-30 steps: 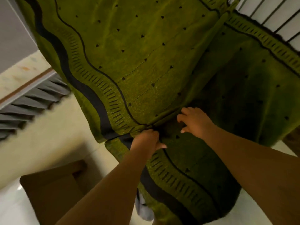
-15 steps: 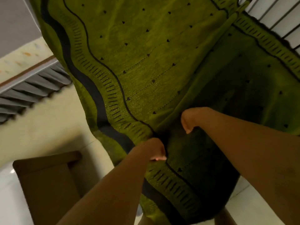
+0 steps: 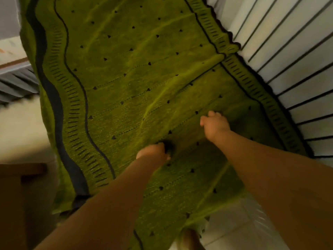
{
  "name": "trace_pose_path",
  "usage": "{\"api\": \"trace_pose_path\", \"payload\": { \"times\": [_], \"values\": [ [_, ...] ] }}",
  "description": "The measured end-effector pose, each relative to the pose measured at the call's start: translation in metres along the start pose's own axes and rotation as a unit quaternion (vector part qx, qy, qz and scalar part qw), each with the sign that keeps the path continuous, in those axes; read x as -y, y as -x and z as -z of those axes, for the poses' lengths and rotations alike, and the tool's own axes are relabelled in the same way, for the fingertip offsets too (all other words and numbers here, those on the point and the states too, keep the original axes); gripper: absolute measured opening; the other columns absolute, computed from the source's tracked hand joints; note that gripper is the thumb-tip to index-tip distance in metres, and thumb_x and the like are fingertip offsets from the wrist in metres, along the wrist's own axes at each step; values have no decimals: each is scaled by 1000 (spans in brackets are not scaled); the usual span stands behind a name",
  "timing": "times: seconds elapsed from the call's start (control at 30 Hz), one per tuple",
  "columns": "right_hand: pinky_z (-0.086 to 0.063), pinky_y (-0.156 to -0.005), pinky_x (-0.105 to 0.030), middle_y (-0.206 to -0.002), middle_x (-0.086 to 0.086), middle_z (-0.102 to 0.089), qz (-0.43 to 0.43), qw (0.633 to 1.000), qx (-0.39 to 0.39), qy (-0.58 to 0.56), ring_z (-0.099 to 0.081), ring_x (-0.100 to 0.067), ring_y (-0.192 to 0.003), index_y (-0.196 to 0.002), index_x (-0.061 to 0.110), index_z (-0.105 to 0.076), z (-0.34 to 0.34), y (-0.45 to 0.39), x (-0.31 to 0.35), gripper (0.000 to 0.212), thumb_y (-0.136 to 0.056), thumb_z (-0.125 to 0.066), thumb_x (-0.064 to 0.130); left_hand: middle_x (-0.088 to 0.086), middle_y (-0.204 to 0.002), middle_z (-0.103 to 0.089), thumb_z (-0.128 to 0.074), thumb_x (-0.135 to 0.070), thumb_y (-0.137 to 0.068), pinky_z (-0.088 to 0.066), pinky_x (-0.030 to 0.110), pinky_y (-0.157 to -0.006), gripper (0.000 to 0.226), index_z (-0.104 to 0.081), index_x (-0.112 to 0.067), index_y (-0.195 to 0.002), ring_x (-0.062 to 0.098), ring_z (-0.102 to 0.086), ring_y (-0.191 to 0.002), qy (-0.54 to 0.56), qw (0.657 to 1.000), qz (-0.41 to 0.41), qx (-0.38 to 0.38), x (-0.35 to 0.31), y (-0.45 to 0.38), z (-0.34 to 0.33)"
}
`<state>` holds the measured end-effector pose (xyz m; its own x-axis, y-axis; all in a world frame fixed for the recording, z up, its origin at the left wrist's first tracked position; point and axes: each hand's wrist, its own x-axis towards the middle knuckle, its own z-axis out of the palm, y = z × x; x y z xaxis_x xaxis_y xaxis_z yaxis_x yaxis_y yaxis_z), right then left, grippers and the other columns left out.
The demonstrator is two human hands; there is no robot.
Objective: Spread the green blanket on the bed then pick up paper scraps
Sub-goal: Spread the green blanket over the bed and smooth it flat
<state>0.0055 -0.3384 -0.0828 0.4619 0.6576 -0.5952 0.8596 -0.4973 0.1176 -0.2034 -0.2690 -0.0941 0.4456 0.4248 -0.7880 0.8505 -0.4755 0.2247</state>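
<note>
The green blanket, with small black hearts and a wavy black border, fills most of the view and hangs down toward the floor at the near end. My left hand is clenched on a bunched fold of it near the middle. My right hand is closed on the cloth a little farther away and to the right. The bed with its white, black-striped sheet shows at the right, partly covered by the blanket. No paper scraps are visible.
A brown wooden piece of furniture stands at the lower left on a pale tiled floor. More striped bedding shows at the left edge. A foot is visible at the bottom.
The blanket has been pulled flatter and wider, and its folded-over right part has opened out. Both hands have moved to the right and away from me, still clenched on the cloth.
</note>
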Motion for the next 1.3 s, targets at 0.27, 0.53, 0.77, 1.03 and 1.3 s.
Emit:
{"api": "trace_pose_path", "payload": {
  "times": [0.27,0.53,0.77,1.03,1.3],
  "values": [
    [-16,-117,-56,-137,-16,-38,-92,984,-54,139,-33,-38,-133,-134,19,-40,-7,-31,-84,64,-75,-67,18,11,-132,-52,-55,-16,-91,-48,43,-93,53,-36,-20,-140,32,-54,-120,-95,994,-37,-39,-54,-29,-18],
    [-42,-95,-34,-111,-8,-61,-85,987,42,130,-56,-26,-117,-87,11,-58,-24,-37,-124,12,-93,-48,11,11,-135,-48,-44,-15,-96,-47,44,-95,56,-30,-30,-147,33,-53,-122,-141,985,-87,37,-65,-29,-21],
    [-37,-111,-44,-139,-13,-50,-148,951,239,130,-46,-32,-130,-139,16,-50,-59,-91,-170,67,-77,-67,35,9,-134,-50,-58,-25,-91,-46,44,-97,55,-37,-28,-142,31,-51,-124,-129,985,-92,69,-64,-29,-34],
    [-31,-113,-40,-147,-11,-41,-155,963,166,144,-40,-30,-134,-140,13,-44,-23,-47,-147,54,-91,-57,32,4,-116,-61,-62,-41,-87,-48,36,-81,34,-54,-23,-115,28,-58,-111,3,994,68,-83,-38,-4,-58],
    [-45,-81,-33,-132,-15,-42,-214,974,29,70,-51,-28,-114,-133,9,-45,-36,-9,-130,49,-87,-58,19,7,-125,-55,-42,-15,-95,-50,39,-87,38,-47,-26,-132,29,-55,-116,-17,970,222,-100,36,45,-73]
  ]
}}
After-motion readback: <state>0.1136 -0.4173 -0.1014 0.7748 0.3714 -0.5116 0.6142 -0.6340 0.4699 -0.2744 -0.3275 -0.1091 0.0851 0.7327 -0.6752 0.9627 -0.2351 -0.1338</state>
